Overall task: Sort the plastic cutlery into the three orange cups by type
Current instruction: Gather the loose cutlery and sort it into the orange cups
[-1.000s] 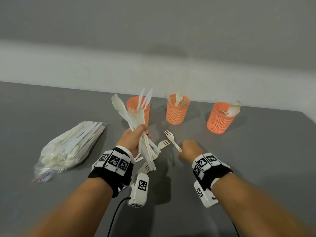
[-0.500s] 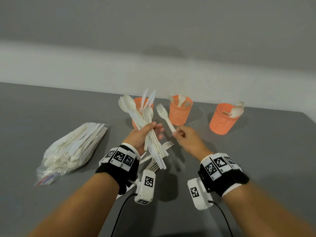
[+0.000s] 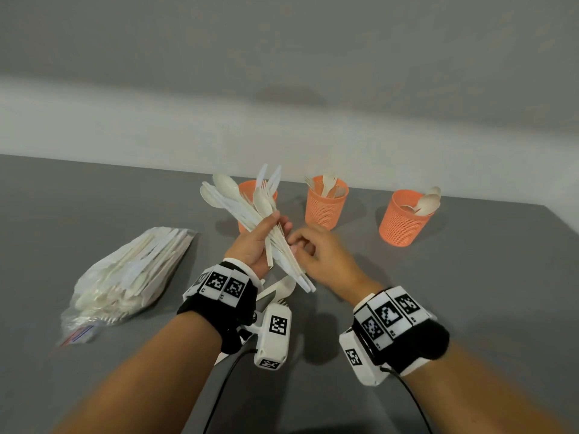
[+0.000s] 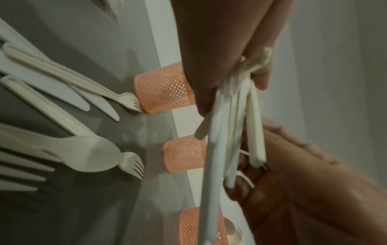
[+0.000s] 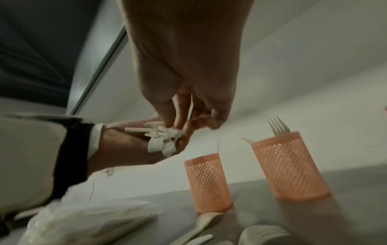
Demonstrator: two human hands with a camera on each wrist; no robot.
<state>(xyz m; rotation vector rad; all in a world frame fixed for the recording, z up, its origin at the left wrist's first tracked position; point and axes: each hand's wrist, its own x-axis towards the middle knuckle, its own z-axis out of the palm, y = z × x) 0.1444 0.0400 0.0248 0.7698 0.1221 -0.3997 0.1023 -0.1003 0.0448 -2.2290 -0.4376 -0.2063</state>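
Note:
My left hand (image 3: 275, 228) grips a fanned bundle of white plastic cutlery (image 3: 250, 205), with spoons, knives and a fork mixed, held above the table in front of the left orange cup (image 3: 247, 189). My right hand (image 3: 296, 245) has its curled fingertips pinching the handle ends of that bundle (image 4: 234, 132); which piece they hold is unclear. The middle cup (image 3: 326, 208) holds forks, and the right cup (image 3: 402, 223) holds spoons. The left cup's contents are hidden behind the bundle. The right wrist view shows the handle ends (image 5: 161, 132) in my left palm.
A clear plastic bag of more cutlery (image 3: 131, 277) lies at the left on the grey table (image 3: 470, 292). Loose forks, knives and a spoon (image 4: 94, 154) lie on the table under my left wrist. A white wall runs behind the cups.
My right hand lifted a fork off the table, brought it up to the bundle, and now sits at the bundle's handles. The fork no longer stands apart from the bundle.

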